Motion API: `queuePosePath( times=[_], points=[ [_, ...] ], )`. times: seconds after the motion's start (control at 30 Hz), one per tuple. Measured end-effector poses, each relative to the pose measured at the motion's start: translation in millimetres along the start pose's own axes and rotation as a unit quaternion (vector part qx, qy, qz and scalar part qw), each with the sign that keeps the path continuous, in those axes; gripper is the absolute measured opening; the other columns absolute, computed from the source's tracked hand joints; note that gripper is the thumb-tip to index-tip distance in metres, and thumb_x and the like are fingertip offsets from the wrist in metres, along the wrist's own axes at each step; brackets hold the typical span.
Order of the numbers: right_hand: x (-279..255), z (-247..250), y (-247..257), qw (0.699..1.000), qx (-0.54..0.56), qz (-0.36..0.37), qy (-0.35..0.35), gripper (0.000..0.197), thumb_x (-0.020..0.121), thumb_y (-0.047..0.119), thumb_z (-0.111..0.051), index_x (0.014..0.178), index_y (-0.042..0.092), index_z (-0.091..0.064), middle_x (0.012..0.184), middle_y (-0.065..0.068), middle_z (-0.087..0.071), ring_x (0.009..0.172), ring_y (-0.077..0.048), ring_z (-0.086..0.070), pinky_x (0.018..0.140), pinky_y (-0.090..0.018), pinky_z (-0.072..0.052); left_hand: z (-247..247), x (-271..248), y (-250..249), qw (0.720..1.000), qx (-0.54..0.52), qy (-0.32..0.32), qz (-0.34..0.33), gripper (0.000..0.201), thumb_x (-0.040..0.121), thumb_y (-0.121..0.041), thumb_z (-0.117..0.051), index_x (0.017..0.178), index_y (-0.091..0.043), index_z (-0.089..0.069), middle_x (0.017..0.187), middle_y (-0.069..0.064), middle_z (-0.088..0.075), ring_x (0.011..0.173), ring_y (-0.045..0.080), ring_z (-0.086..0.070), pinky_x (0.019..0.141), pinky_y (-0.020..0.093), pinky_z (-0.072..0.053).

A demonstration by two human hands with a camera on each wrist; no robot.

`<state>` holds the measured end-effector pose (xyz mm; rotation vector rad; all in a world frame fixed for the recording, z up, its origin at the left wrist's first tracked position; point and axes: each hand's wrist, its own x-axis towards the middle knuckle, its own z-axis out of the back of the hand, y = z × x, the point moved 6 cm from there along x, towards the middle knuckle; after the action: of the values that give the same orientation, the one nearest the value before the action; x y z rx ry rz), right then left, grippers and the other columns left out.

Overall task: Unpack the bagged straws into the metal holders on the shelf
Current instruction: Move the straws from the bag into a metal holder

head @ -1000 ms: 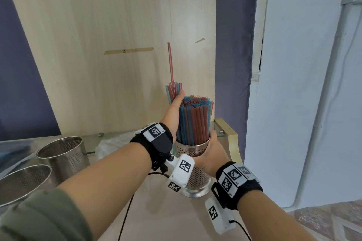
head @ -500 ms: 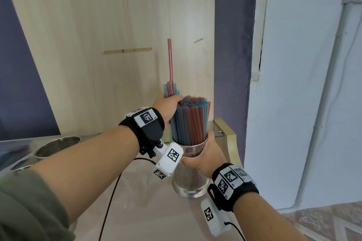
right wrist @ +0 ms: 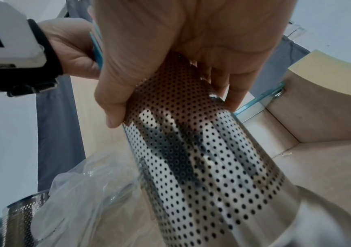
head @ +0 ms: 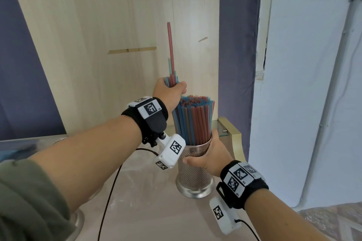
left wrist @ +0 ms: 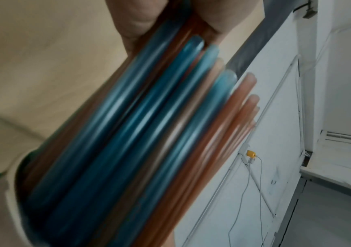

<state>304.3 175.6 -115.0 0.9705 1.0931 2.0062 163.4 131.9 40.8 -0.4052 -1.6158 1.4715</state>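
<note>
At 12 o'clock of the shelf, the right hand grips the metal holder packed with straws. Left hand, at 11 o'clock above its rim, clenches a small bundle; I think it should go down vertically into a gap.

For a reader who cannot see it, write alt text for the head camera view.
A left hand grips a small bunch of red and blue straws beside a perforated metal holder packed with straws, which the right hand holds steady on a pale shelf.
</note>
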Motion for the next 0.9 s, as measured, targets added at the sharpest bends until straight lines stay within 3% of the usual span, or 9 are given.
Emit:
queuePosePath(
  times=[0.07,0.2,0.27,0.37,0.47,0.57,0.67,0.77,0.9],
  points=[
    [2,1,0,1.000,0.000,0.001,0.022,0.107,0.048,0.035,-0.096,0.134,0.025,-0.032,0.116,0.012,-0.061,0.107,-0.003,-0.060,0.096,-0.030,-0.050,-1,-1,-1,0.999,-0.014,0.036,0.024,0.010,0.092,-0.016,-0.062,0.082,-0.014,-0.058,0.070,-0.002,-0.057,0.069,0.014,-0.055,0.079,0.028,-0.043],
    [13,4,2,0.995,0.004,-0.008,0.098,0.118,0.042,0.038,-0.096,0.138,0.025,-0.029,0.124,0.010,-0.060,0.115,-0.007,-0.059,0.104,-0.037,-0.047,1,-7,-1,0.997,-0.056,0.034,0.043,0.022,0.092,-0.018,-0.063,0.072,-0.023,-0.054,0.069,-0.005,-0.049,0.065,0.011,-0.048,0.080,0.028,-0.039],
    [17,4,3,0.992,-0.004,-0.014,0.125,0.120,0.040,0.040,-0.095,0.138,0.026,-0.028,0.126,0.009,-0.059,0.117,-0.009,-0.058,0.105,-0.040,-0.046,2,-9,-3,0.996,-0.078,0.021,0.044,0.024,0.091,-0.020,-0.066,0.070,-0.022,-0.053,0.069,-0.006,-0.050,0.070,0.011,-0.049,0.084,0.028,-0.038],
    [20,3,2,0.990,-0.008,-0.012,0.143,0.122,0.041,0.041,-0.096,0.140,0.030,-0.026,0.130,0.009,-0.058,0.120,-0.010,-0.057,0.107,-0.043,-0.044,7,-8,-11,0.991,-0.122,0.016,0.053,0.016,0.089,-0.018,-0.069,0.076,-0.021,-0.060,0.080,-0.008,-0.058,0.092,0.015,-0.054,0.095,0.030,-0.037],
    [20,2,1,0.989,-0.001,-0.004,0.147,0.126,0.042,0.041,-0.097,0.144,0.030,-0.023,0.133,0.009,-0.056,0.124,-0.010,-0.054,0.109,-0.043,-0.042,14,-3,-17,0.988,-0.145,0.015,0.043,0.019,0.086,-0.013,-0.070,0.071,-0.020,-0.060,0.072,-0.006,-0.058,0.085,0.016,-0.055,0.100,0.035,-0.040],
    [19,1,2,0.989,0.002,0.003,0.148,0.126,0.045,0.039,-0.096,0.145,0.030,-0.021,0.134,0.009,-0.055,0.125,-0.009,-0.053,0.110,-0.042,-0.041,18,2,-18,0.986,-0.164,0.022,0.035,0.019,0.082,-0.012,-0.074,0.071,-0.020,-0.062,0.065,-0.010,-0.061,0.078,0.012,-0.058,0.092,0.032,-0.044],
    [19,1,2,0.990,0.008,0.001,0.142,0.123,0.047,0.033,-0.096,0.145,0.027,-0.022,0.133,0.007,-0.055,0.123,-0.009,-0.053,0.109,-0.040,-0.042,17,8,-23,0.989,-0.143,0.034,0.024,0.021,0.086,-0.012,-0.071,0.072,-0.018,-0.057,0.065,-0.005,-0.057,0.065,0.011,-0.056,0.072,0.028,-0.046],
    [20,0,2,0.990,0.013,-0.001,0.141,0.118,0.052,0.025,-0.095,0.144,0.025,-0.021,0.132,0.005,-0.055,0.123,-0.011,-0.053,0.109,-0.040,-0.042,14,11,-29,0.993,-0.112,0.023,0.014,0.021,0.090,-0.016,-0.066,0.077,-0.018,-0.050,0.067,-0.003,-0.051,0.061,0.012,-0.052,0.072,0.030,-0.044],
    [20,0,0,0.990,0.021,0.004,0.138,0.118,0.052,0.027,-0.095,0.144,0.024,-0.022,0.132,0.006,-0.055,0.123,-0.010,-0.054,0.109,-0.040,-0.042,18,15,-49,0.993,-0.112,-0.003,-0.024,0.016,0.093,-0.015,-0.059,0.084,-0.017,-0.047,0.068,-0.002,-0.045,0.052,0.010,-0.045,0.054,0.025,-0.043]
  ],
)
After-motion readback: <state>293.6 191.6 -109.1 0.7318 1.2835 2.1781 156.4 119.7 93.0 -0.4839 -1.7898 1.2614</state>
